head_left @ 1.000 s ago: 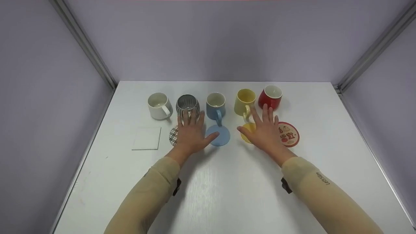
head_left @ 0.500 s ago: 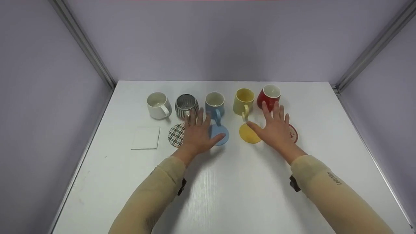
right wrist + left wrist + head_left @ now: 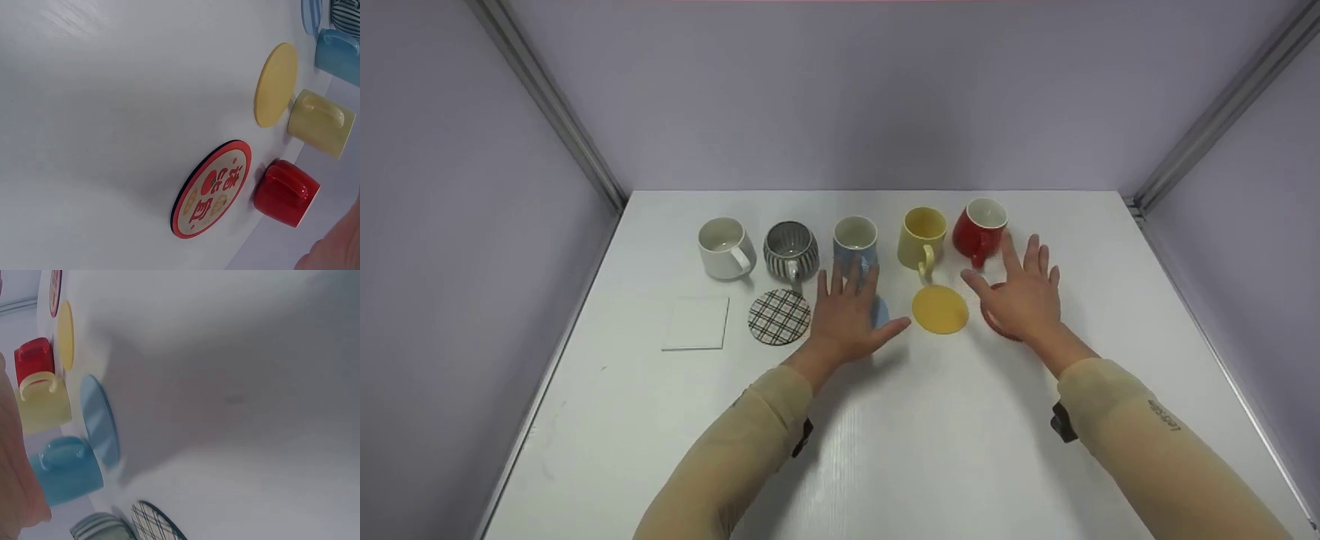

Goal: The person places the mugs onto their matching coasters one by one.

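Observation:
My left hand hovers with spread fingers over the blue coaster, its fingertips overlapping the blue mug in the head view. Most of that coaster is hidden there. My right hand, fingers also spread, is above the red-rimmed round coaster, which carries red lettering. Just behind its fingertips stands the red mug. Between the hands are a yellow mug and a yellow coaster. Neither hand holds anything.
Left of my left hand stand a white mug and a grey striped mug. A square white coaster and a plaid round coaster lie before them. Walls enclose the white table at the back and sides.
Both hands have moved right. The left passes from the plaid coaster to the blue one; the right leaves the yellow coaster and now covers much of the red-rimmed one. Mugs and coasters stay put.

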A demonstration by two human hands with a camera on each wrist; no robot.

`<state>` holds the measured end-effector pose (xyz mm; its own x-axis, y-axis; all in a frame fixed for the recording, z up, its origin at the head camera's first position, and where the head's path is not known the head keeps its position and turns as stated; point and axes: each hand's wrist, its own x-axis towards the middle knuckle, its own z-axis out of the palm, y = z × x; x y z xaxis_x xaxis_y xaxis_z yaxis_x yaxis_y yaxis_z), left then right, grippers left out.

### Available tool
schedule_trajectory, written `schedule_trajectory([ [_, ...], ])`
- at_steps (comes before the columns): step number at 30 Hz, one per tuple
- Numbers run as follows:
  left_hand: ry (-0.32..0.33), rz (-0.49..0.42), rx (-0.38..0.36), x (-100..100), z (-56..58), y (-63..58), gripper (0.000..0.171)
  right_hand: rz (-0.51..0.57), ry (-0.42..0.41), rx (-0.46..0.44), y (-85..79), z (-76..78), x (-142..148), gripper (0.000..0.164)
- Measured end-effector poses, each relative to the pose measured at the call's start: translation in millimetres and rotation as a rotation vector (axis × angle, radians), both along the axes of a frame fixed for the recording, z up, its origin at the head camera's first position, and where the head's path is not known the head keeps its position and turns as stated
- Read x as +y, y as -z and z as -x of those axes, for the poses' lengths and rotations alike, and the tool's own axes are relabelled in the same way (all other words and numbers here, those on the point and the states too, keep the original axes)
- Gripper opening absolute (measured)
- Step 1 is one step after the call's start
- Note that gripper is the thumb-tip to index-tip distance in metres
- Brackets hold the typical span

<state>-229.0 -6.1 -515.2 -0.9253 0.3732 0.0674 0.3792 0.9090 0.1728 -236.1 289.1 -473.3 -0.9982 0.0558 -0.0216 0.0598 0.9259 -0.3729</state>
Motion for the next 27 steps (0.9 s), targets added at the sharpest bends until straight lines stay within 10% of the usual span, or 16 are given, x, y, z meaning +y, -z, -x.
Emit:
schedule_trajectory([
  [27, 0.328, 0.005, -0.087, 119, -9.6, 43.3, 0.103, 0.538, 0.268, -0.161, -5.2, 10.7, 49, 0.106],
])
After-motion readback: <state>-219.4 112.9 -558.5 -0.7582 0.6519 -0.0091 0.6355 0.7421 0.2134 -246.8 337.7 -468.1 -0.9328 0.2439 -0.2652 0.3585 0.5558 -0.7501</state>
